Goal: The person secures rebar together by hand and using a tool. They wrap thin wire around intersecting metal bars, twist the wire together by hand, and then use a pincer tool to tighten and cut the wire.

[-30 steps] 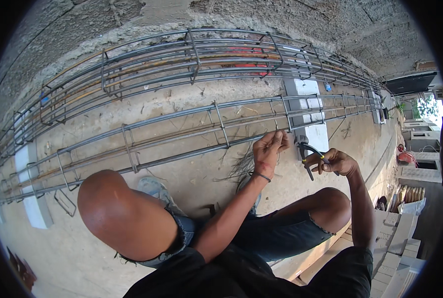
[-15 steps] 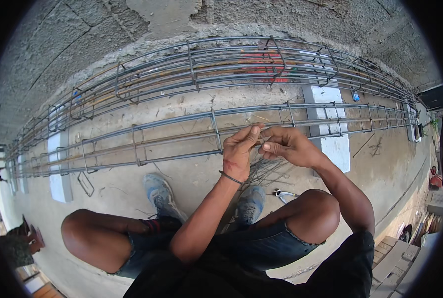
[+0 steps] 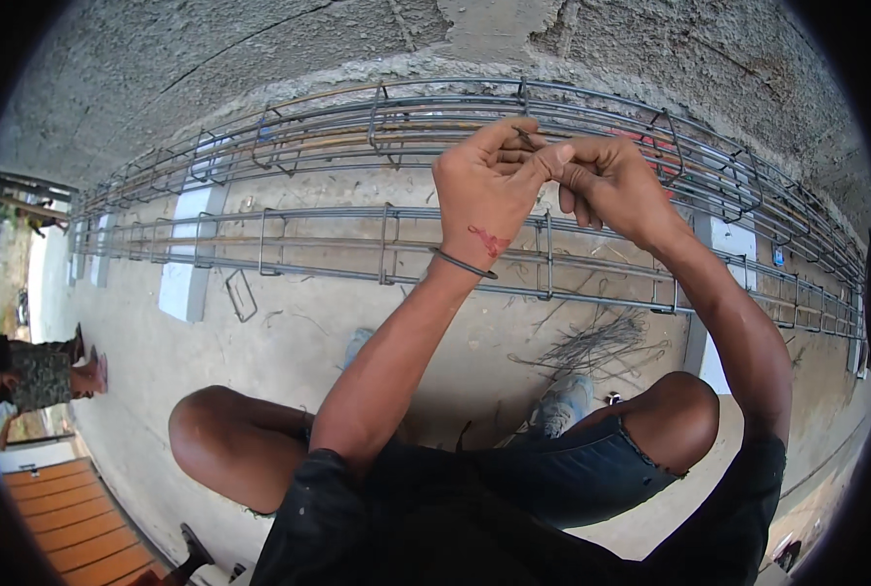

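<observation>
Both my hands are raised together over the rebar cages. My left hand (image 3: 489, 181) is closed, with a short dark piece of tie wire (image 3: 526, 138) showing between its fingers. Against the left thumb, my right hand (image 3: 616, 190) is pinched; its fingertips hide what they grip. Below lies the nearer rebar cage (image 3: 323, 242), a long frame of steel bars with square stirrups. Behind it a second rebar cage (image 3: 342, 127) runs along the rough wall. A loose pile of cut tie wires (image 3: 601, 347) rests on the floor by my shoe.
Pale blocks (image 3: 183, 283) prop the cages at the left, and another block (image 3: 714, 361) at the right. A loose rectangular stirrup (image 3: 242, 296) lies on the floor. Another person (image 3: 44, 371) is at the far left, near an orange slatted panel (image 3: 88, 513).
My hands have risen and moved apart from my knees, still meeting at the fingertips. The view has swung left, bringing the other person and the orange panel further into sight.
</observation>
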